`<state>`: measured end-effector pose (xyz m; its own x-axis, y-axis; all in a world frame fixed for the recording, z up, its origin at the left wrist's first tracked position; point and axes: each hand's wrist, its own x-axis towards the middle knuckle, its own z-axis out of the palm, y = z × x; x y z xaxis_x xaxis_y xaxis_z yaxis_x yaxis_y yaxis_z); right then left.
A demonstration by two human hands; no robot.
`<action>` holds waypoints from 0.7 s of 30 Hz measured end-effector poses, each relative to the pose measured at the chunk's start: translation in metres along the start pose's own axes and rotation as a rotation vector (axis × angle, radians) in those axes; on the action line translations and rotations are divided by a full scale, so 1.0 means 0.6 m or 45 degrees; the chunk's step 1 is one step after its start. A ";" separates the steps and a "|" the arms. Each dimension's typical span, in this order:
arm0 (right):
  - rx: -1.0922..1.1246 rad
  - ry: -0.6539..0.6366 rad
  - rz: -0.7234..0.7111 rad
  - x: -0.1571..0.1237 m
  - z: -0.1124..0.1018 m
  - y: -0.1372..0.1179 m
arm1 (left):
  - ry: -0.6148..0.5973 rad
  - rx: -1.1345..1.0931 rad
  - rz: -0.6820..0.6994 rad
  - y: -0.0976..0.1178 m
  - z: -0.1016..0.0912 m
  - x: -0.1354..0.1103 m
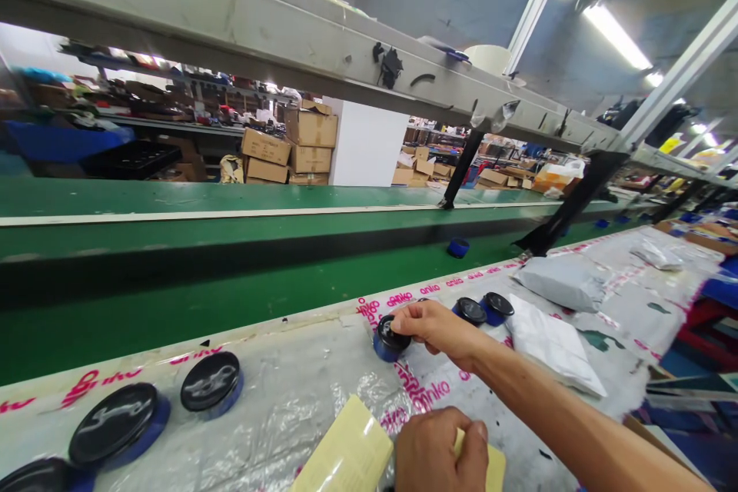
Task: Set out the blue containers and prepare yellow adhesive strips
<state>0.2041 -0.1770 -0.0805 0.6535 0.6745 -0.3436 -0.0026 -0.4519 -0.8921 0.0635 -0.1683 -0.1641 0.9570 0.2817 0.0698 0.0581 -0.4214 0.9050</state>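
Fingers of the right hand pinch a blue, black-lidded jar standing on the plastic-covered bench. Left hand, clenched, grips a yellow sheet near the bench's front edge.

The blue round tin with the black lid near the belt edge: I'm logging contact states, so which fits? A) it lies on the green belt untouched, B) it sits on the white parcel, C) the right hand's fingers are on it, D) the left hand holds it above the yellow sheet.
C: the right hand has its fingertips on the blue round tin, which stands on the plastic-covered bench.
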 end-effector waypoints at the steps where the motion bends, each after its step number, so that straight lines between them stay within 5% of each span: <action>1: -0.002 0.003 0.000 0.001 0.001 0.001 | 0.004 -0.001 0.001 0.000 0.000 0.000; 21: -0.012 0.281 -0.230 0.017 0.019 0.037 | 0.007 -0.037 -0.023 0.003 -0.001 0.000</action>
<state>0.2019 -0.1735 -0.1072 0.7919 0.6014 -0.1057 0.1356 -0.3419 -0.9299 0.0633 -0.1687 -0.1620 0.9543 0.2937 0.0558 0.0668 -0.3913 0.9178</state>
